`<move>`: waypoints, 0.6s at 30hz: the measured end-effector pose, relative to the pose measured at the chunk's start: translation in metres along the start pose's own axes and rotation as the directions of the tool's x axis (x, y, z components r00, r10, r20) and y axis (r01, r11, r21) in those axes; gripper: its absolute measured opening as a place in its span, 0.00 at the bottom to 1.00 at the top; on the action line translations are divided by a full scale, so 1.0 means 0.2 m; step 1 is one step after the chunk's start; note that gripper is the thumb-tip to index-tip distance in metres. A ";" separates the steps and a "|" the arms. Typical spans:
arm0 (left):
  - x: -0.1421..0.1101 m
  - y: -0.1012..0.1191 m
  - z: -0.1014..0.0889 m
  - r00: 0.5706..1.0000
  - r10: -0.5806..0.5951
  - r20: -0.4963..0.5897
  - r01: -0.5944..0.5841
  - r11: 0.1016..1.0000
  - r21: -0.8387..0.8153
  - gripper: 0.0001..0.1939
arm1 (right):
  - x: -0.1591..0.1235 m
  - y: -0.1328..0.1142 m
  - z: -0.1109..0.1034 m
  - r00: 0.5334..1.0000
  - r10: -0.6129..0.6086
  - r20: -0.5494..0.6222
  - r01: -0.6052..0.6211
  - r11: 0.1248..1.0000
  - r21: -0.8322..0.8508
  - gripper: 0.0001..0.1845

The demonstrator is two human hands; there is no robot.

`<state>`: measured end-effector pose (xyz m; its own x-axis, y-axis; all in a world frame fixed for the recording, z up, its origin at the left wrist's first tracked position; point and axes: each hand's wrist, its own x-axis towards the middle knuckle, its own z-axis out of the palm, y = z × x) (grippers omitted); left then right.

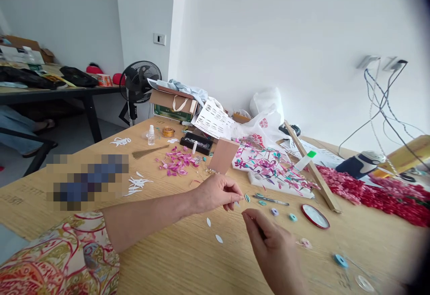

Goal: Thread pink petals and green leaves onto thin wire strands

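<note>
My left hand reaches across the wooden table, its fingertips pinched on a small teal-edged paper petal. My right hand is close below it, fingers curled in a pinch around something thin that I cannot make out. Two white paper petals lie on the table just under the left hand. Tweezers and small rolled paper coils lie just beyond the hands.
A white board with pink and teal quilled flowers, a pile of pink petals, red paper flowers, a round red lid, a wooden stick, a glue bottle, bags and boxes behind. Fan and another table at left.
</note>
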<state>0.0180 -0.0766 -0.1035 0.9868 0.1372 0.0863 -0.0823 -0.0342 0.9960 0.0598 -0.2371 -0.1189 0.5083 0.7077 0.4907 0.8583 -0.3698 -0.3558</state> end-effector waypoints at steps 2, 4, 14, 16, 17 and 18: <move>-0.01 0.00 0.00 1.000 0.024 -0.011 -0.022 0.988 0.153 0.04 | -0.01 -0.04 -0.04 0.998 -0.060 0.003 0.060 0.986 -0.154 0.15; -0.02 0.01 0.00 0.997 0.070 0.037 -0.077 0.956 0.281 0.04 | 0.01 -0.05 -0.10 0.995 -0.093 0.040 0.101 0.959 -0.265 0.15; -0.03 0.03 0.00 0.954 -0.058 0.293 0.110 0.981 -0.163 0.08 | 0.16 0.13 -0.14 0.962 0.053 0.268 -0.143 0.934 0.329 0.14; -0.03 0.02 0.00 0.970 -0.033 0.239 0.086 0.973 -0.215 0.09 | 0.12 0.13 -0.08 0.968 0.110 0.224 -0.197 0.890 0.412 0.15; -0.02 0.01 0.00 0.978 -0.021 0.210 0.069 0.972 -0.224 0.10 | 0.10 0.12 -0.05 0.970 0.137 0.201 -0.211 0.884 0.416 0.15; -0.01 0.01 0.00 0.983 -0.013 0.181 0.054 0.973 -0.225 0.09 | 0.08 0.11 -0.02 0.972 0.154 0.178 -0.215 0.891 0.400 0.15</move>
<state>0.0149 -0.0769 -0.1022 0.9967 -0.0437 0.0678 -0.0580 0.1964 0.9788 0.0876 -0.2369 -0.1156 0.6140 0.7378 0.2805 0.6273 -0.2405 -0.7407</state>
